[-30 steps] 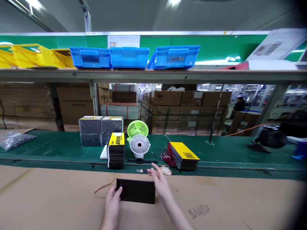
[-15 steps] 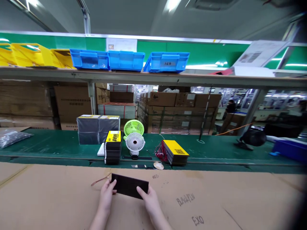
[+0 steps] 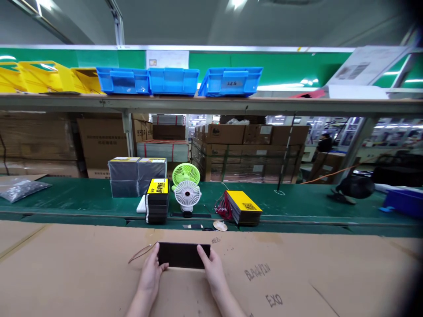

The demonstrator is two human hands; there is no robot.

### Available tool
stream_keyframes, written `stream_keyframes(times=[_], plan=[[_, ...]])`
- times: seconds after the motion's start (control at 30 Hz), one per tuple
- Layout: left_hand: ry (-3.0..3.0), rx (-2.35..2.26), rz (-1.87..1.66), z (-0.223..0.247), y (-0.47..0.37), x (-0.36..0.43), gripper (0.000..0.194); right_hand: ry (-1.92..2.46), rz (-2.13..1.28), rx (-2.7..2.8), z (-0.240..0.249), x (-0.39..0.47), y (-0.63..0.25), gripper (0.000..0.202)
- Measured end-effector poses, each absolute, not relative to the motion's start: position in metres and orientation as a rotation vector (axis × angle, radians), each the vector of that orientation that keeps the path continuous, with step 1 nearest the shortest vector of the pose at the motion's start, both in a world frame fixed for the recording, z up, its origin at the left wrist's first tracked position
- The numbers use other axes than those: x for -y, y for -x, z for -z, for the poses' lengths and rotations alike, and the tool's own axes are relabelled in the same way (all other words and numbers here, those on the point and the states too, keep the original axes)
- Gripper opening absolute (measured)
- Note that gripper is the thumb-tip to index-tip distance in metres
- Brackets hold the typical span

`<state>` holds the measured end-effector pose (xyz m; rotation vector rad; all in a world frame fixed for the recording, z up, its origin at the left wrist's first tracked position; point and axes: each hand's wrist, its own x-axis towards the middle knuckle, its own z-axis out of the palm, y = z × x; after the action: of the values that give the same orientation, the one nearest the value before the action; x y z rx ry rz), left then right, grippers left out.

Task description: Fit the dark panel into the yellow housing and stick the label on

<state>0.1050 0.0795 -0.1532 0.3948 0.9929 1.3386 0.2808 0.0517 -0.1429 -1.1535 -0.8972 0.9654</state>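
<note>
A flat black rectangular panel (image 3: 183, 255) with a thin wire lead (image 3: 140, 254) at its left end is held between both hands, over the cardboard sheet (image 3: 99, 273). My left hand (image 3: 152, 268) grips the left end, fingers closed on it. My right hand (image 3: 210, 266) holds the right end, its thumb lying across the dark face. Beyond the cardboard stands a stack of black panels (image 3: 157, 207) with a yellow top label. To the right is another stack with a yellow top (image 3: 243, 202) and a bunch of red wires (image 3: 224, 207).
A white fan (image 3: 187, 194) and a green fan (image 3: 185, 174) stand on the green bench (image 3: 82, 191). Grey wrapped blocks (image 3: 124, 176) sit at left. Blue bins (image 3: 173, 82) and yellow bins (image 3: 46, 77) line the shelf above. A round lid-like disc (image 3: 220, 226) lies near the bench edge.
The panel has turned from slanting down to the right to nearly level. Both hands have shifted slightly right with it, still gripping its ends. The camera view has moved a little.
</note>
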Motion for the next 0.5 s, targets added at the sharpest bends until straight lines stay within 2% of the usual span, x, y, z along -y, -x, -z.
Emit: stream_keyframes(times=[0.17, 0.5], plan=[[-0.414, -0.856, -1.301, 0.159, -0.097, -0.09, 0.024, 1.167, -0.909, 0.902, 0.151, -0.058, -0.277, 0.052], [-0.396, -0.825, -1.28, 0.162, -0.096, -0.095, 0.025, 1.137, -1.095, 0.95, 0.138, -0.055, -0.284, 0.049]])
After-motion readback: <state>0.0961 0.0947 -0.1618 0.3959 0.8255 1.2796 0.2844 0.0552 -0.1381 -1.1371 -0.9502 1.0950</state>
